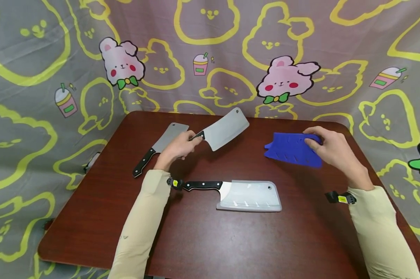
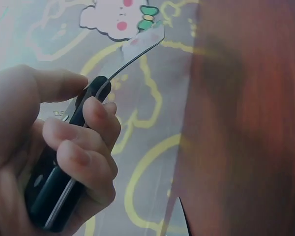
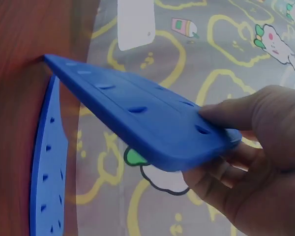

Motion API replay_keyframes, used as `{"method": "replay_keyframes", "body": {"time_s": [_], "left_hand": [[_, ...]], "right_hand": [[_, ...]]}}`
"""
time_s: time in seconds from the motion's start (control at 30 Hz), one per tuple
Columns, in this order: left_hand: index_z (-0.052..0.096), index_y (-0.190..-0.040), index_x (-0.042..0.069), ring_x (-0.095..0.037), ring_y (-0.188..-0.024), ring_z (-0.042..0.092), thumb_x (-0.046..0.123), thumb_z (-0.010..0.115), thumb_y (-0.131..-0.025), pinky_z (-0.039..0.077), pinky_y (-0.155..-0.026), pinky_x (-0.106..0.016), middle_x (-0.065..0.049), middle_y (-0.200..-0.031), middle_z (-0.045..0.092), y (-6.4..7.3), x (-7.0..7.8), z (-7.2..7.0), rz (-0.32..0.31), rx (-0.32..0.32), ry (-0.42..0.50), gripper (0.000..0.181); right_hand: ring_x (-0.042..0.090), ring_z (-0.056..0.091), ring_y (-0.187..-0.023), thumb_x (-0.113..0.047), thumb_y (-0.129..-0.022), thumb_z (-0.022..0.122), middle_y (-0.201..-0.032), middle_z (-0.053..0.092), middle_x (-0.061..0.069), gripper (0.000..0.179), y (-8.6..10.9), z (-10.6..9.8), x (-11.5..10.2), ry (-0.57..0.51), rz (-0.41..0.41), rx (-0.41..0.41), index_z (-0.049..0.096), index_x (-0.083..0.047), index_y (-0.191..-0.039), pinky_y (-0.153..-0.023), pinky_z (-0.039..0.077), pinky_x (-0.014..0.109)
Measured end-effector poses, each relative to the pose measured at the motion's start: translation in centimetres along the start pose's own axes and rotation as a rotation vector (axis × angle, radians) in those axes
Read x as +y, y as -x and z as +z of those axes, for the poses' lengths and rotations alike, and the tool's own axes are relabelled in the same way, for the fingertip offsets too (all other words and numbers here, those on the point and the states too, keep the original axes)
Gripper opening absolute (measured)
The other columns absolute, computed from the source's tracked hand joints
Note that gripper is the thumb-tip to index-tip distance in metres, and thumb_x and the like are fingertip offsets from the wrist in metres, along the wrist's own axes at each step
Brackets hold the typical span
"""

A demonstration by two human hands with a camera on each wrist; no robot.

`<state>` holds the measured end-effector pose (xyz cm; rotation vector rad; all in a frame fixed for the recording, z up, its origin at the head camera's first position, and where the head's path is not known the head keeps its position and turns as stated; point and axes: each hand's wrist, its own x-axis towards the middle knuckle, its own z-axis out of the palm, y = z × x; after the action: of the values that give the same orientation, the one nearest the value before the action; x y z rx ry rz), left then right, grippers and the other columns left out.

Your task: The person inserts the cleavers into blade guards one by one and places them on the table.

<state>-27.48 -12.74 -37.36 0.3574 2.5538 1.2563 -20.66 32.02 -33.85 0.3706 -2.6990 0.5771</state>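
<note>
My left hand (image 1: 183, 145) grips the black handle of a cleaver (image 1: 227, 129), whose bare blade points up and right, raised over the back of the table. In the left wrist view the fingers curl around its handle (image 2: 59, 196). My right hand (image 1: 330, 147) pinches one end of a blue blade guard (image 1: 293, 149) with slots along it, tilted at the table's right side. A second blue blade guard (image 3: 48, 167) shows at the left of the right wrist view. Another cleaver (image 1: 166, 137) lies behind my left hand, partly hidden by it.
Nearer me lies a third cleaver (image 1: 203, 185), its blade inside a translucent guard (image 1: 249, 197), handle to the left. All rests on a dark red-brown table (image 1: 196, 240) with rounded corners. A patterned curtain (image 1: 230, 50) hangs close behind it and at its sides.
</note>
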Motion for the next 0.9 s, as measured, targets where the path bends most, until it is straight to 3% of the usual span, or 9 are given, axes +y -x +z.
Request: {"method": "replay_keyframes", "body": {"time_s": [0.1,0.3,0.43,0.6,0.7,0.83,0.9], "left_hand": [[0.053,-0.104,0.006,-0.013,-0.041,0.036,0.039,0.049,-0.102,0.039,-0.044,-0.028,-0.006,-0.069,0.052,0.0,0.5,-0.1,0.026,-0.006,0.039,0.033],[0.052,-0.099,0.007,-0.014,-0.040,0.036,0.040,0.048,-0.103,0.037,-0.043,-0.029,-0.006,-0.068,0.051,0.3,1.3,0.0,0.060,0.010,0.115,0.033],[0.053,-0.097,0.007,-0.014,-0.040,0.036,0.041,0.047,-0.103,0.037,-0.041,-0.029,-0.013,-0.070,0.051,0.5,1.8,0.4,0.097,0.006,0.137,0.035],[0.055,-0.095,0.009,-0.017,-0.040,0.036,0.044,0.045,-0.103,0.037,-0.040,-0.030,-0.027,-0.077,0.051,0.6,1.7,0.7,0.164,-0.001,0.151,0.037],[0.054,-0.094,0.007,-0.020,-0.040,0.036,0.038,0.044,-0.105,0.037,-0.041,-0.032,-0.024,-0.073,0.050,1.3,2.4,0.5,0.206,-0.005,0.147,0.034],[0.054,-0.091,0.004,-0.022,-0.040,0.036,0.028,0.042,-0.106,0.036,-0.041,-0.031,-0.020,-0.068,0.047,1.9,3.1,0.0,0.246,-0.012,0.152,0.031],[0.055,-0.090,0.005,-0.020,-0.040,0.036,0.030,0.041,-0.106,0.035,-0.041,-0.030,-0.019,-0.067,0.048,1.6,2.8,-0.2,0.261,-0.007,0.161,0.033]], "right_hand": [[0.019,0.046,-0.069,-0.012,-0.093,0.066,-0.091,0.069,0.016,0.023,-0.6,0.6,-0.4,-0.045,0.032,0.089,0.066,-0.008,-0.116,-0.060,0.032,0.024],[0.007,0.040,-0.069,-0.014,-0.096,0.061,-0.087,0.060,0.010,0.023,-1.5,1.6,-0.9,-0.174,0.084,0.279,0.065,-0.006,-0.117,-0.063,0.029,0.022],[0.000,0.041,-0.069,-0.013,-0.096,0.061,-0.085,0.058,-0.007,0.023,-2.1,1.7,-1.3,-0.259,0.105,0.415,0.065,-0.004,-0.116,-0.064,0.031,0.018],[-0.004,0.045,-0.067,-0.007,-0.095,0.060,-0.084,0.057,-0.026,0.023,-3.0,1.2,-1.3,-0.414,0.065,0.529,0.064,0.004,-0.115,-0.063,0.034,0.014],[-0.003,0.050,-0.066,-0.003,-0.094,0.060,-0.083,0.061,-0.021,0.021,-3.3,0.5,-1.1,-0.550,0.075,0.577,0.065,0.006,-0.113,-0.061,0.037,0.014],[0.002,0.055,-0.064,-0.004,-0.094,0.060,-0.081,0.065,-0.010,0.019,-3.4,-0.4,-0.7,-0.737,0.147,0.625,0.068,-0.001,-0.111,-0.059,0.041,0.015],[0.004,0.056,-0.063,-0.003,-0.094,0.061,-0.081,0.066,-0.004,0.017,-3.4,-0.7,-0.6,-0.853,0.162,0.659,0.069,0.000,-0.109,-0.057,0.042,0.016]]}}
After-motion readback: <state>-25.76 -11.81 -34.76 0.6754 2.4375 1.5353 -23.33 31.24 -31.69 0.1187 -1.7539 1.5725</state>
